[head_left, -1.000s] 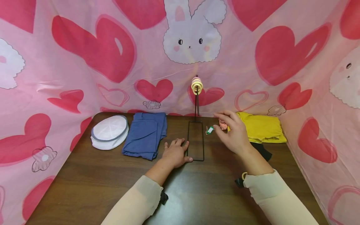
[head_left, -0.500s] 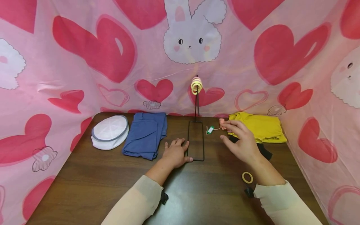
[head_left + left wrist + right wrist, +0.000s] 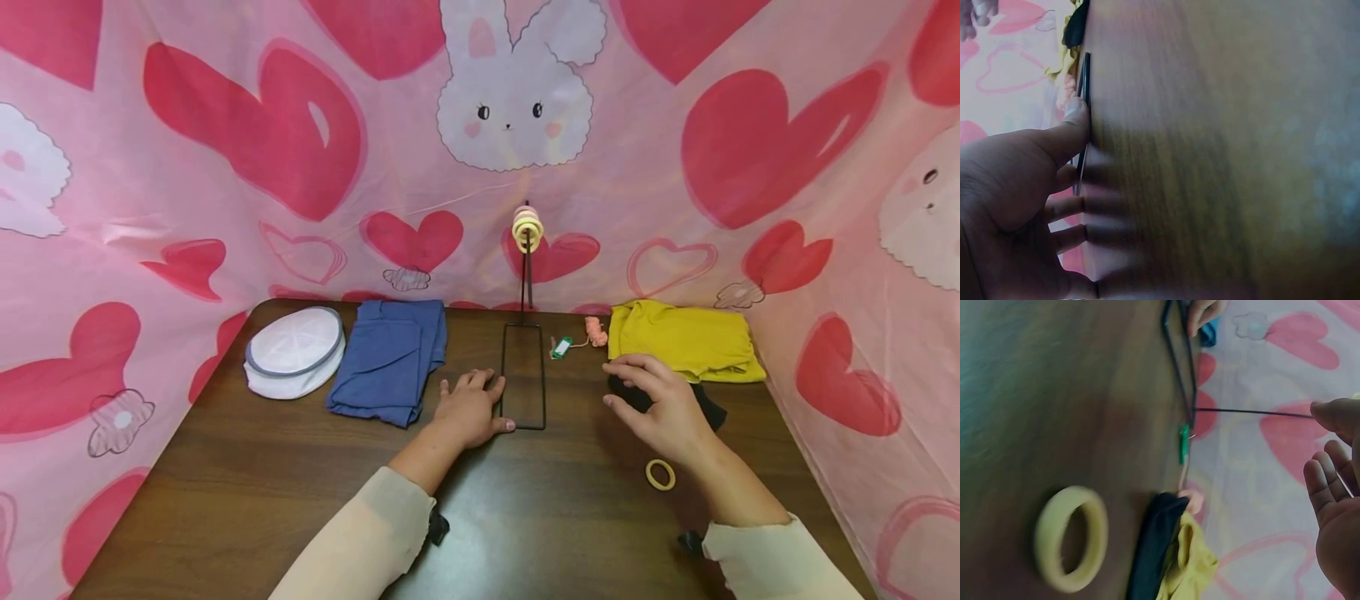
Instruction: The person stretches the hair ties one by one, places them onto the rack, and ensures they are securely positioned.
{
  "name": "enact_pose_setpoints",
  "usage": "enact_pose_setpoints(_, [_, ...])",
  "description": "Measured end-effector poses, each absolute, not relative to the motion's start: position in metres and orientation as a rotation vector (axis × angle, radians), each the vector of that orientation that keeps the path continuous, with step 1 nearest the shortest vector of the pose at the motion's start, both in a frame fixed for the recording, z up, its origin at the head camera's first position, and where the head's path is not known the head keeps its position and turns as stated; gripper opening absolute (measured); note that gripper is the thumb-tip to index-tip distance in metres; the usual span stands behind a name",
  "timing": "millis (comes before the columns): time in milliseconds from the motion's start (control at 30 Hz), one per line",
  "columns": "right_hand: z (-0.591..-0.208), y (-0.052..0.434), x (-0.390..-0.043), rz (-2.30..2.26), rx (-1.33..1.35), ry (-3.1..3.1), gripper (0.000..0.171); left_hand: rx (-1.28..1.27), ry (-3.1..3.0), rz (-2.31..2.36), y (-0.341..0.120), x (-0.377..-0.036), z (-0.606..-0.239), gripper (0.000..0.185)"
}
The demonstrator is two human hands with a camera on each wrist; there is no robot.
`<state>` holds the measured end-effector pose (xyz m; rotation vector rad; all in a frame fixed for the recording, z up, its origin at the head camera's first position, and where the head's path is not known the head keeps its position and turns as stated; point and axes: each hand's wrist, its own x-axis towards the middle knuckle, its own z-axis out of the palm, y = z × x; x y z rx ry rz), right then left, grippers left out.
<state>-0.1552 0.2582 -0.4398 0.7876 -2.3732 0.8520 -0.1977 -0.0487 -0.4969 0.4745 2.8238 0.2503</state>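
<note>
Resting flat on the table, the left hand has its fingers straight, its thumb tip pressed against the near corner of the black wire stand, pinning the base. The right hand hovers with fingers loosely spread and nothing in them, just above the black cloth that pokes out from under the yellow garment. The yellow hair ring lies on the wood just nearer the body than that hand, close by the wrist. Beyond its fingertips lie the pink tie and green tag.

In my judgement the step goes best if the left thumb holds the stand firmly down while the right hand works, since the tall post with rings on top looks easy to tip.

The left wrist view shows the thumb actually touching the wire, which the head view leaves uncertain. The right wrist view shows the ring lying flat, clear of the cloth, and the open palm empty
</note>
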Motion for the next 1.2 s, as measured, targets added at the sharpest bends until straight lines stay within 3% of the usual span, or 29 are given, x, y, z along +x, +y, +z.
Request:
enact_pose_setpoints(1000, [-0.481,0.323,-0.115,0.661,0.782,-2.812,0.048,0.484,2.83,0.253,-0.05,-0.197,-0.498,0.086])
enact_pose_setpoints(1200, [-0.482,0.333,-0.112,0.697,0.769,-2.992,0.057,0.486,2.83,0.261,-0.049,-0.197,-0.497,0.086])
